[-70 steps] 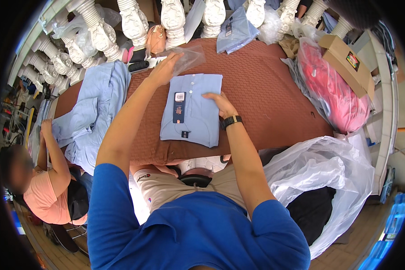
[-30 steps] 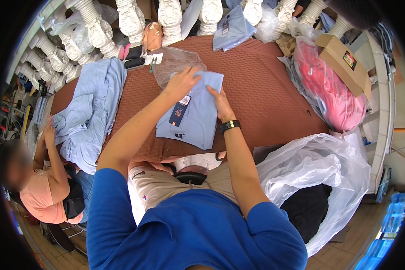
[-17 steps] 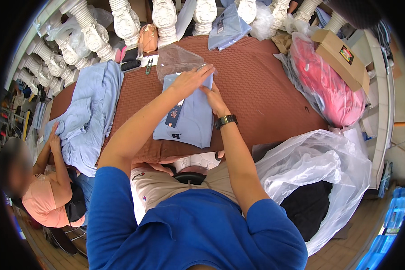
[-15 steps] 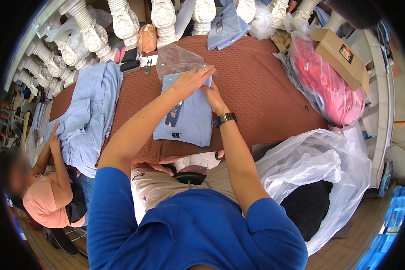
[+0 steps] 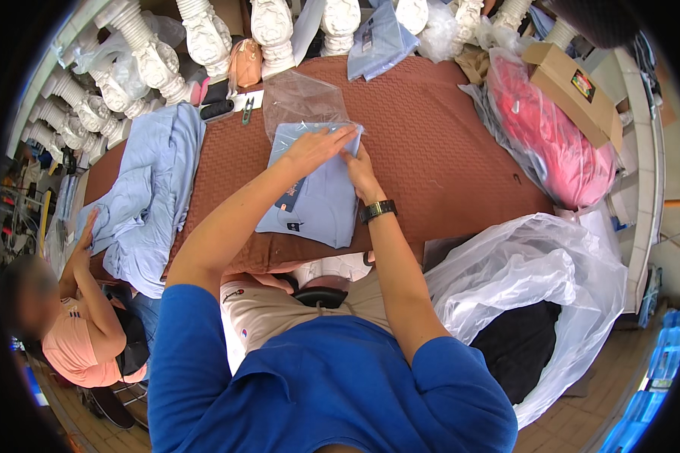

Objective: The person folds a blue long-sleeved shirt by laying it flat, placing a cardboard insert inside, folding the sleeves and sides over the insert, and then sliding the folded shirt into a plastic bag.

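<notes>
A folded light-blue garment [image 5: 325, 208] lies before me on the brown cloth, with a dark tag [image 5: 289, 196] on its left side. A clear plastic bag [image 5: 302, 94] extends beyond the garment's far end, and shiny film shows over its upper part. My left hand [image 5: 319, 149] rests across the upper part, fingers stretched out flat toward the right edge. On that right edge my right hand [image 5: 363, 175] grips the garment, thumb on top and fingers along the side. What lies under its fingers is hidden.
Thread snips [image 5: 248, 110] and a black spool [image 5: 217, 109] lie at the far left. A co-worker [image 5: 91, 332] sits left by a spread blue garment [image 5: 155, 189]. Right are bagged pink clothing [image 5: 540, 128], a cardboard box [image 5: 574, 94] and a big plastic bag [image 5: 582, 264]. White balusters [image 5: 272, 34] line the back.
My left hand has slid slightly toward me over the garment, and my right hand has shifted slightly nearer too. The co-worker's hands have moved, one lifting from the blue cloth.
</notes>
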`<state>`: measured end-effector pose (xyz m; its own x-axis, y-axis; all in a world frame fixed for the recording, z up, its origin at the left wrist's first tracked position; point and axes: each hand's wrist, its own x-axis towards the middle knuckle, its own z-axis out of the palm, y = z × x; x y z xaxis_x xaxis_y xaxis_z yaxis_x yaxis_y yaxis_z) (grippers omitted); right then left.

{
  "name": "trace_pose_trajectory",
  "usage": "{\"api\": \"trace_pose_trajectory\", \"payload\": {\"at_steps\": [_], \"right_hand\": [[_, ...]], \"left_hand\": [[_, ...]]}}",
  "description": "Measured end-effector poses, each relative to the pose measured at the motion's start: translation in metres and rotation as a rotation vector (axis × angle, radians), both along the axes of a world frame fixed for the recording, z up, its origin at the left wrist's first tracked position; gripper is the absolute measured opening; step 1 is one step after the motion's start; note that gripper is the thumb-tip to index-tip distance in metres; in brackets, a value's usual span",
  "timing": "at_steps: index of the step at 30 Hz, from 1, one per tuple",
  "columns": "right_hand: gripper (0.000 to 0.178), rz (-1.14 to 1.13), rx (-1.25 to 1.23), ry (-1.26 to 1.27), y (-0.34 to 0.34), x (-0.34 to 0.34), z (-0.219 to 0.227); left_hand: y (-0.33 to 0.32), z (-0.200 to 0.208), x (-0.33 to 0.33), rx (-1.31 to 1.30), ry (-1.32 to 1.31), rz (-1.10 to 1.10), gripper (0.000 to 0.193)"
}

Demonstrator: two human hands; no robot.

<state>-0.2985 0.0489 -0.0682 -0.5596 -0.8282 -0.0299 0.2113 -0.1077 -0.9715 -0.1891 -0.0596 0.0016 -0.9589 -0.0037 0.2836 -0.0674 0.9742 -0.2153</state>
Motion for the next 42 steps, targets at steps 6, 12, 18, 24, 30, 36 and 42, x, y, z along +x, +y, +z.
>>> {"api": "trace_pose_trajectory", "payload": {"at_steps": [6, 12, 18, 24, 30, 36, 42], "right_hand": [[0.049, -0.016, 0.034, 0.055, -0.01, -0.012, -0.005], [0.043, 0.052, 0.078, -0.027, -0.005, -0.004, 0.005], [0.052, 0.082, 0.08, 0.046, 0.018, 0.004, 0.0], [0.057, 0.11, 0.051, 0.106, 0.015, 0.01, 0.01], [0.064, 0.039, 0.165, 0.49, 0.01, 0.013, 0.018], [0.066, 0.055, 0.243, 0.543, -0.002, 0.01, 0.017], [0.063, -0.021, 0.067, 0.441, -0.013, -0.005, -0.02]], "left_hand": [[0.004, 0.008, -0.012, 0.021, -0.016, -0.103, 0.075], [-0.015, -0.003, 0.012, 0.015, -0.118, -0.066, 0.075], [-0.015, -0.003, 0.022, -0.046, -0.135, -0.059, 0.077], [-0.017, 0.004, 0.004, 0.074, -0.002, -0.009, 0.081], [-0.031, 0.028, -0.002, 0.079, -0.042, -0.072, 0.081], [-0.015, 0.034, 0.004, -0.063, -0.17, -0.105, 0.076], [-0.017, 0.021, 0.015, -0.062, -0.154, -0.154, 0.071]]}}
